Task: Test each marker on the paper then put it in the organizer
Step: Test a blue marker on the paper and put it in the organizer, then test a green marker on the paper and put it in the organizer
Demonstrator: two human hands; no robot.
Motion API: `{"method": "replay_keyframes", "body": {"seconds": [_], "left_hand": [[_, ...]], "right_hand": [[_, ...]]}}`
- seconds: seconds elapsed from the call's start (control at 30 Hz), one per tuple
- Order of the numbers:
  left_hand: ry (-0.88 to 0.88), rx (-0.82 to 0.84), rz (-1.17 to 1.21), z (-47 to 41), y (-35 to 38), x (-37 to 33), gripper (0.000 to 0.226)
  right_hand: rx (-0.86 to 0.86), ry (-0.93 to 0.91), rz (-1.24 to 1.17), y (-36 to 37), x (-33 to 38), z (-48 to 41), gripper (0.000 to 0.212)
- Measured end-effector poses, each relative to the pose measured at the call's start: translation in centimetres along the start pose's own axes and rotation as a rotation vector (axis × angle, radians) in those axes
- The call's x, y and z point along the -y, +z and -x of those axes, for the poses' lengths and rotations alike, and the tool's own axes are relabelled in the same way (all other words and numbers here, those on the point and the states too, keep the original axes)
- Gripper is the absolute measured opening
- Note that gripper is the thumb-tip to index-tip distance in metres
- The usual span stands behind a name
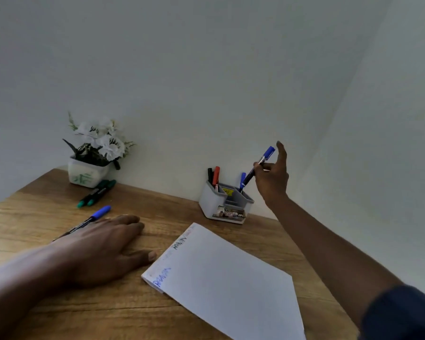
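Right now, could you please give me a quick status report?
Right hand pinches blue marker, lower end at organizer. Left hand flat on table. Nothing in the way.

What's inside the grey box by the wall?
In the organizer: a black marker and a red marker in the left slot, a blue marker in the right slot. The right hand holds a second blue marker dipping in there. The walls hide their tips.

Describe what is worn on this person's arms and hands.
The left hand and right hand are bare: no gloves, rings or watch show. A dark blue sleeve covers the upper right arm; no sleeve shows on the left forearm.
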State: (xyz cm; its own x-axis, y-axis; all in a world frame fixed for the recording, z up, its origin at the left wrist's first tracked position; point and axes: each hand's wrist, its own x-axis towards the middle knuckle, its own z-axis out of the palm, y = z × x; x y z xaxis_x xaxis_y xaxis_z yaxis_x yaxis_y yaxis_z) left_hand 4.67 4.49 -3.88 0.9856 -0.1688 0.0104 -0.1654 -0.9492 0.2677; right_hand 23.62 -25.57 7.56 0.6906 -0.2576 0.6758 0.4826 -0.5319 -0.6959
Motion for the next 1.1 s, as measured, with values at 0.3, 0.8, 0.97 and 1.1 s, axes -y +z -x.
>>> {"method": "replay_keyframes", "body": {"seconds": [0.3, 0.8, 0.97, 1.1], "left_hand": [[0.019, -0.012, -0.011, -0.2, 0.2, 0.2, 0.106], [0.003, -0.034, 0.01, -0.7, 0.6, 1.0, 0.122], [-0.021, 0.001, 0.012, 0.0, -0.1, 0.0, 0.105], [-0.04, 0.015, -0.005, 0.3, -0.3, -0.8, 0.088]], "right_hand": [[0.109, -0.064, 0.33, 2.9, -5.0, -3.0, 0.072], [0.434, 0.0, 0.412, 2.4, -8.8, -2.6, 0.056], [0.21, -0.293, 0.322, 2.1, -6.2, -0.2, 0.043], [0.254, -0.517, 0.158, 3.3, -3.1, 3.3, 0.031]]}}
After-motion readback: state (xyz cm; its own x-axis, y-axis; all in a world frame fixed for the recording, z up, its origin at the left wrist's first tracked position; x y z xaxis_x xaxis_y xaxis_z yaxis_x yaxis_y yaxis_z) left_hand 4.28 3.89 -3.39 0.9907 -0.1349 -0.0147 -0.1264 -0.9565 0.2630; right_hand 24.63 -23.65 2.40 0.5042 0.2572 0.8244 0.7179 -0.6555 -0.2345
